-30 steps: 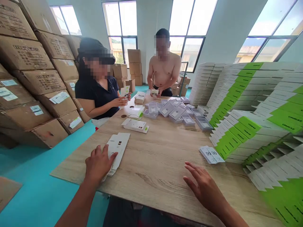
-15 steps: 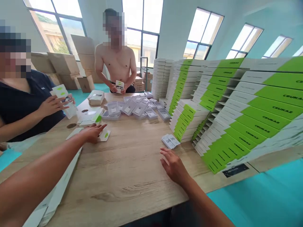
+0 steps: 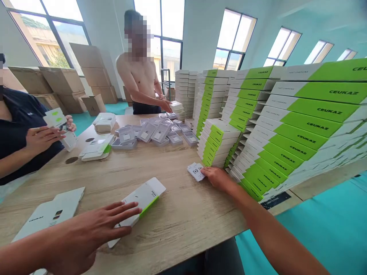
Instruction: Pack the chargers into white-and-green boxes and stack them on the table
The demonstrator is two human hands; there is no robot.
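Note:
My left hand point(image 3: 114, 225) lies with fingers stretched out over a flat white-and-green carton point(image 3: 147, 191) on the table. Part of that carton is hidden under the palm. At the near side of the box stacks, my right hand point(image 3: 213, 176) has its fingertips closed on the right edge of a small pile of white printed leaflets point(image 3: 195, 172). The thumb's grip there is partly hidden. Left of my left hand are larger flat white cartons point(image 3: 43, 214), partly covered by my forearm.
Tall stacks of white-and-green boxes point(image 3: 304, 114) line the right side. Clear plastic trays point(image 3: 155, 131) lie heaped at the far middle, beside flat cartons point(image 3: 96, 147). A co-worker at the left holds a carton point(image 3: 59, 120); another stands behind the table point(image 3: 137, 233).
My left hand has drawn back toward me with the carton beneath it. My right hand has moved forward onto the leaflets. The far co-worker has turned and reaches toward the stacks.

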